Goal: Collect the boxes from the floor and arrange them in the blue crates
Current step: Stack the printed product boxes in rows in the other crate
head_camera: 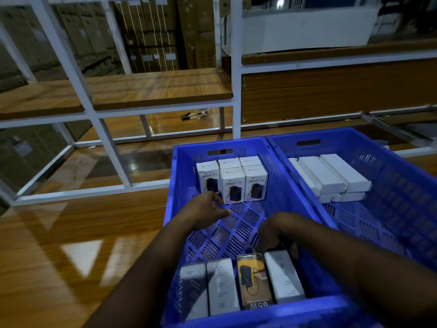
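Small rigid white cardboard boxes (283, 276) in blue plastic crate (293, 185) — likely dense, grip long sides. Left hand (208, 210) relaxed, empty; right hand (272, 235) curled on box end.

Bare crate floor (238, 223) between box rows (233, 183)

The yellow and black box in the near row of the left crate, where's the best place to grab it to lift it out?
Pinch the yellow and black box at its far top end, from above. White boxes flank its long sides and the crate wall blocks the near end.
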A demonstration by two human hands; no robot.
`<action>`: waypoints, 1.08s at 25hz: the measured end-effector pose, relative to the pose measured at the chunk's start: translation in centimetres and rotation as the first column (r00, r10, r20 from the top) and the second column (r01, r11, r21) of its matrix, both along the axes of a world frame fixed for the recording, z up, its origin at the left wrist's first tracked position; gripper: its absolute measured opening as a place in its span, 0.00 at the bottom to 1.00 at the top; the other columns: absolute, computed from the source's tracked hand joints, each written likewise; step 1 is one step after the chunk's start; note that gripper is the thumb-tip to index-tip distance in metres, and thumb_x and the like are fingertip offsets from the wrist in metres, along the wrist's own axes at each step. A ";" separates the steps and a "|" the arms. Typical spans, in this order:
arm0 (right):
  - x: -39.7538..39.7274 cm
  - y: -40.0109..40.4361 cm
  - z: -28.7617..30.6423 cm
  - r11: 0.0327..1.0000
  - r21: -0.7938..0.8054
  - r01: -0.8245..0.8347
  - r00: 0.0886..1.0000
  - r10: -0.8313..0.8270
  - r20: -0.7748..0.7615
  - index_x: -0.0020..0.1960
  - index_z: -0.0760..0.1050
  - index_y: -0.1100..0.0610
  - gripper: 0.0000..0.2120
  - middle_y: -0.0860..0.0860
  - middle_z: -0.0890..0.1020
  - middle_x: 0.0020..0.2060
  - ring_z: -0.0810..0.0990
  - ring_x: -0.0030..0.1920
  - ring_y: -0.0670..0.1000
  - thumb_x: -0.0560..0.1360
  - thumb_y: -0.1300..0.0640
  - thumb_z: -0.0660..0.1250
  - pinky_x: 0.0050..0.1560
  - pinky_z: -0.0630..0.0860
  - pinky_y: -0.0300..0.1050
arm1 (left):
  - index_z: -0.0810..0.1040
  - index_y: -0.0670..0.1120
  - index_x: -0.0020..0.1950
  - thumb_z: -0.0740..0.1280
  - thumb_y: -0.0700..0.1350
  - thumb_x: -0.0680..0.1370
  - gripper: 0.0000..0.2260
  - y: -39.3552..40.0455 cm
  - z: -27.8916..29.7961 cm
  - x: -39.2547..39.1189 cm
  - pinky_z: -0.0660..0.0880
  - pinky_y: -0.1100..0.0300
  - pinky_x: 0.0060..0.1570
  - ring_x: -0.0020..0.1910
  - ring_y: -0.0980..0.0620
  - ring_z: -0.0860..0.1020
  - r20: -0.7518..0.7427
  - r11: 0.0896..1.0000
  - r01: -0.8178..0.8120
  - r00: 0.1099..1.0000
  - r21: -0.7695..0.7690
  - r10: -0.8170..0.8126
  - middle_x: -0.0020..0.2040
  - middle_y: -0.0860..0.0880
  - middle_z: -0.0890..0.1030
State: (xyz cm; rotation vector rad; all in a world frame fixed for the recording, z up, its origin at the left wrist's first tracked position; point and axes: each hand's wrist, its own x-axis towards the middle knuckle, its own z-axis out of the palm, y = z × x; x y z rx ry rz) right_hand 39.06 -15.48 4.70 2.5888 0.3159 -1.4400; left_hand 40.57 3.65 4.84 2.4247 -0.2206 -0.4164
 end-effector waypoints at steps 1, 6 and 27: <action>-0.1 0.2 0.1 1.000 0.018 0.009 1.000 -0.009 -0.008 0.72 0.67 0.65 0.22 0.59 0.71 0.69 0.83 0.55 0.56 0.83 0.52 0.57 0.25 0.76 0.36 | 0.74 0.45 0.63 0.72 0.53 0.77 0.19 0.0 -0.1 0.0 0.77 0.46 0.51 0.46 0.44 0.78 0.001 1.000 0.000 1.000 -0.001 0.000 0.45 0.48 0.77; 0.3 -0.2 -0.3 0.996 0.025 0.084 0.995 -0.085 0.051 0.70 0.69 0.67 0.25 0.58 0.72 0.69 0.78 0.63 0.60 0.82 0.49 0.60 0.29 0.78 0.35 | 0.73 0.46 0.64 0.71 0.54 0.78 0.19 0.1 -0.2 0.0 0.76 0.46 0.52 0.48 0.44 0.78 -0.002 1.000 0.008 1.000 0.002 -0.008 0.47 0.48 0.76; 2.5 -0.3 -2.6 0.944 0.285 0.167 0.874 -0.276 0.399 0.47 0.79 0.56 0.23 0.52 0.79 0.40 0.79 0.41 0.53 0.69 0.36 0.73 0.39 0.73 0.42 | 0.75 0.46 0.61 0.73 0.53 0.76 0.18 0.0 -0.6 0.4 0.77 0.49 0.49 0.46 0.45 0.80 -0.017 0.996 -0.028 0.999 -0.080 0.026 0.44 0.50 0.78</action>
